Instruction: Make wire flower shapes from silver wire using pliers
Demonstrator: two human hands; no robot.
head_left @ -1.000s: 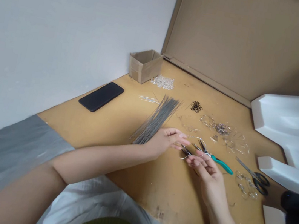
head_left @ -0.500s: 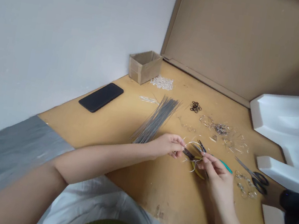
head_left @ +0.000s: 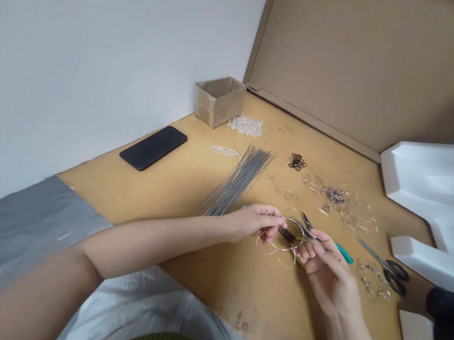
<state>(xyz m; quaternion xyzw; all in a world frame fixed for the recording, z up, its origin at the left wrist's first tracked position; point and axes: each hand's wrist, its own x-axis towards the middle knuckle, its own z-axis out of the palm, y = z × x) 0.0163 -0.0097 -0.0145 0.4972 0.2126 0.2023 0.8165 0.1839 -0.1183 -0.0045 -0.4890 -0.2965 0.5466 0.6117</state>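
Between my two hands is a thin silvery wire ring [head_left: 301,237] with loose wire ends curling off it. My left hand [head_left: 259,223] pinches its left side between thumb and fingers. At the right side, the thumb and fingers of my right hand [head_left: 326,265] are closed on the wire. Under the ring lie pliers with dark jaws [head_left: 286,234] and yellow handles, partly hidden by my right hand. A tool with a teal handle [head_left: 343,254] lies just behind that hand. The bundle of straight grey wires [head_left: 235,186] is beyond my left wrist.
A phone [head_left: 153,148] lies at the left. Behind are a cardboard box [head_left: 219,102], clear beads [head_left: 246,125] and black rings [head_left: 297,162]. Tangled wire pieces [head_left: 337,196], scissors [head_left: 392,274] and wire loops with beads [head_left: 374,280] lie right, near white foam [head_left: 429,262].
My right hand has turned, its palm now showing more, and its fingers have shifted on the wire. The ring has moved slightly left and tilted. My left hand has barely moved.
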